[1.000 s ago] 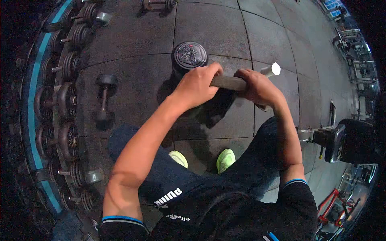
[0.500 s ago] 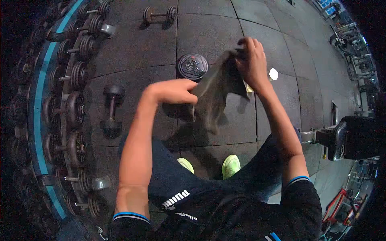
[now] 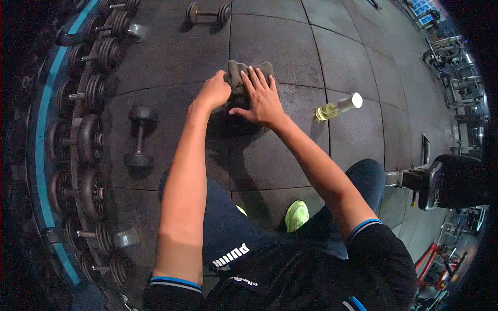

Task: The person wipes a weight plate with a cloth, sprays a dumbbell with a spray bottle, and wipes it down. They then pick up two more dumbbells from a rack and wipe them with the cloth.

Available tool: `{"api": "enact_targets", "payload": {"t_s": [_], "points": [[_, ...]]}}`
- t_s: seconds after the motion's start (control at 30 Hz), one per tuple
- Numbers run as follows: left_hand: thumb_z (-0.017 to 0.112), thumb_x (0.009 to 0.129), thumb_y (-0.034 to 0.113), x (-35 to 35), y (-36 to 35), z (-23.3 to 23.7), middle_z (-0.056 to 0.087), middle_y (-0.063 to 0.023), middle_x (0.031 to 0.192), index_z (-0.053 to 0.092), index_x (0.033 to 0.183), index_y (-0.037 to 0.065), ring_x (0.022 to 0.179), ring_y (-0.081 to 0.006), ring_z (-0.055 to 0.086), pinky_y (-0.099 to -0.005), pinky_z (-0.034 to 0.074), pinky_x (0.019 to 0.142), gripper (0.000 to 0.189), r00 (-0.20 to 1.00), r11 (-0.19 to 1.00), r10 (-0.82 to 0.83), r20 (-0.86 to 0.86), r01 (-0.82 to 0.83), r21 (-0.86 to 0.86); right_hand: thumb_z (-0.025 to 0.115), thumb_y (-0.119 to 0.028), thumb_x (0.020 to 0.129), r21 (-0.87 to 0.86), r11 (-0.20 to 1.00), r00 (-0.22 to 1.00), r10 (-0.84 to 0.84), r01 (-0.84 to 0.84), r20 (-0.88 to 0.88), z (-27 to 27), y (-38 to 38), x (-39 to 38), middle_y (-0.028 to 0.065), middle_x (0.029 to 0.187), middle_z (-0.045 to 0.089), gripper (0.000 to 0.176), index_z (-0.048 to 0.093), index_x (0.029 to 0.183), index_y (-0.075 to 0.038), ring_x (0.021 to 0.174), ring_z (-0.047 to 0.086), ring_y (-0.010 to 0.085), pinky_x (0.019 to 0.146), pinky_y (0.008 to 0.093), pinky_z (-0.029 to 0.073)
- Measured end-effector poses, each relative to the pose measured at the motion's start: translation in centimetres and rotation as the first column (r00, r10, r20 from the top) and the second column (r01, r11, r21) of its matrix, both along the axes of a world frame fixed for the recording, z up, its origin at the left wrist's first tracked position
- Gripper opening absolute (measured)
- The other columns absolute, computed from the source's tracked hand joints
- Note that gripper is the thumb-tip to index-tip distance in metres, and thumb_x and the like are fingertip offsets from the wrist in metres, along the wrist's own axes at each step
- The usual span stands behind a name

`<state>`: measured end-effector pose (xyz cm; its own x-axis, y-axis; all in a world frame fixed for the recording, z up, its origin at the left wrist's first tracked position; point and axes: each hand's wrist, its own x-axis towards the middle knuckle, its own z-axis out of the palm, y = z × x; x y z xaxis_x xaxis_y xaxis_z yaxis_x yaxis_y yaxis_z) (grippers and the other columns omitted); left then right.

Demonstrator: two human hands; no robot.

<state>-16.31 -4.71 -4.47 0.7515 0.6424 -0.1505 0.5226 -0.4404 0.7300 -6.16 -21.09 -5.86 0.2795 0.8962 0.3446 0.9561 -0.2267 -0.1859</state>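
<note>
Together at a cloth, the left hand curls, grip unclear; the right hand spreads flat, seemingly steadying it. A bottle stands near a floor-tile edge.

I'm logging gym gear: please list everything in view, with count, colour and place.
Rumpled fabric cloth: 1, greyish, under the right hand
Mostly hidden object: 1, black, beneath the cloth
Clear bottle: 1, yellowish with white top, floor, right of the hands
Round-headed dumbbell: 1, black, floor, left
Metal plate dumbbell: 1, dark, floor, top, left of centre
Racked plate dumbbells: many, dark, left side
Long strip: 1, blue, far left
Padded equipment: 1, black, right
Tubular metal frame: 1, red, lower right
Machines: several, grey, upper right edge
Tiled floor: 1, dark grey, throughout
Fabric shirt: 1, black, bottom
Trousers: 1 pair, navy, lower centre
Shoes: 2, lime, lower centre
Left hand: 1, bare, at the cloth's edge
Right hand: 1, bare, spread on the cloth
</note>
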Motion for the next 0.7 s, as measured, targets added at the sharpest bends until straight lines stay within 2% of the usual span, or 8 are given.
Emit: {"api": "enact_targets", "payload": {"t_s": [0.07, 0.17, 0.2, 0.3, 0.33, 0.43, 0.53, 0.7], "points": [[0.042, 0.092, 0.017, 1.0, -1.0, -0.3, 0.062, -0.0268, 0.130, 0.061, 0.126, -0.002, 0.124, -0.0428, 0.058, -0.0483, 0.043, 0.104, 0.043, 0.998, 0.998, 0.063, 0.020, -0.063, 0.005, 0.067, -0.046, 0.088, 0.001, 1.000, 0.999, -0.031, 0.031, 0.016, -0.7, 0.0, -0.2, 0.0254, 0.157, 0.035, 0.085, 0.037, 0.150, 0.003, 0.148, 0.031, 0.0396, 0.117, 0.0578, 0.025], [0.042, 0.097, 0.024, 3.3, 0.9, -3.2, 0.069, -0.0160, 0.122, 0.064, 0.122, -0.001, 0.118, -0.0288, 0.061, -0.0403, 0.044, 0.103, 0.041, 0.973, 0.935, 0.014, 0.232, 0.070, -0.349, 0.066, -0.026, 0.085, -0.074, 0.996, 0.969, -0.038, 0.058, 0.244, -2.7, 0.1, -0.5, 0.0253, 0.156, 0.036, 0.070, 0.042, 0.144, 0.004, 0.147, 0.032, 0.0390, 0.118, 0.0532, 0.027], [0.042, 0.096, 0.025, 3.5, 1.8, -4.3, 0.070, -0.0095, 0.112, 0.066, 0.116, 0.001, 0.105, -0.0208, 0.062, -0.0369, 0.047, 0.095, 0.040, 0.966, 0.913, -0.044, 0.253, 0.142, -0.383, 0.063, -0.013, 0.081, 0.023, 1.000, 0.993, 0.004, -0.006, 0.119, -3.2, -0.1, -0.9, 0.0227, 0.155, 0.039, 0.055, 0.051, 0.132, 0.003, 0.147, 0.034, 0.0371, 0.118, 0.0512, 0.028], [0.042, 0.096, 0.028, 4.8, 4.1, -7.5, 0.070, -0.0082, 0.106, 0.068, 0.115, 0.003, 0.098, -0.0176, 0.062, -0.0338, 0.047, 0.089, 0.041, 0.952, 0.592, -0.060, 0.301, 0.276, -0.757, 0.056, -0.015, 0.089, -0.034, 0.977, 0.977, 0.212, -0.211, 0.033, -4.2, -1.8, -0.1, 0.0175, 0.155, 0.041, 0.043, 0.053, 0.130, -0.001, 0.147, 0.035, 0.0329, 0.119, 0.0493, 0.028], [0.043, 0.096, 0.031, 3.1, 1.2, -1.6, 0.070, -0.0069, 0.101, 0.069, 0.112, 0.004, 0.093, -0.0159, 0.061, -0.0329, 0.048, 0.087, 0.041, 0.966, 0.704, -0.006, 0.259, 0.188, -0.685, 0.060, -0.017, 0.086, -0.041, 0.976, 0.976, 0.216, -0.215, 0.022, -3.9, -2.1, 0.1, 0.0172, 0.156, 0.040, 0.046, 0.054, 0.129, -0.001, 0.147, 0.034, 0.0332, 0.119, 0.0498, 0.028], [0.044, 0.099, 0.039, 4.0, 1.8, -3.5, 0.070, -0.0092, 0.111, 0.066, 0.120, 0.004, 0.101, -0.0196, 0.063, -0.0361, 0.047, 0.095, 0.047, 0.969, 0.704, 0.016, 0.247, 0.165, -0.691, 0.074, -0.022, 0.078, -0.056, 0.971, 0.973, 0.232, -0.232, -0.017, -1.0, -2.2, 0.0, 0.0164, 0.159, 0.037, 0.055, 0.055, 0.125, 0.001, 0.149, 0.032, 0.0339, 0.119, 0.0515, 0.028], [0.043, 0.101, 0.051, 3.7, 0.2, -1.2, 0.063, -0.0124, 0.133, 0.057, 0.137, 0.004, 0.121, -0.0239, 0.058, -0.0385, 0.041, 0.108, 0.061, 0.970, 0.656, -0.002, 0.244, 0.186, -0.731, 0.069, -0.058, 0.082, -0.033, 0.999, 1.000, 0.028, -0.027, 0.013, -0.7, -0.1, 0.1, 0.0228, 0.158, 0.035, 0.093, 0.045, 0.143, 0.007, 0.149, 0.029, 0.0364, 0.119, 0.0513, 0.025], [0.041, 0.100, 0.062, 3.9, -0.1, -1.3, 0.030, -0.0147, 0.163, 0.030, 0.158, 0.006, 0.151, -0.0278, 0.026, -0.0414, 0.020, 0.123, 0.081, 0.967, 0.711, -0.095, 0.237, 0.232, -0.664, 0.062, -0.078, 0.076, -0.216, 0.976, 0.997, 0.053, -0.040, 0.057, 0.4, 3.3, 3.9, 0.0269, 0.152, 0.042, 0.104, 0.058, 0.131, 0.010, 0.143, 0.038, 0.0390, 0.115, 0.0517, 0.030]]}}
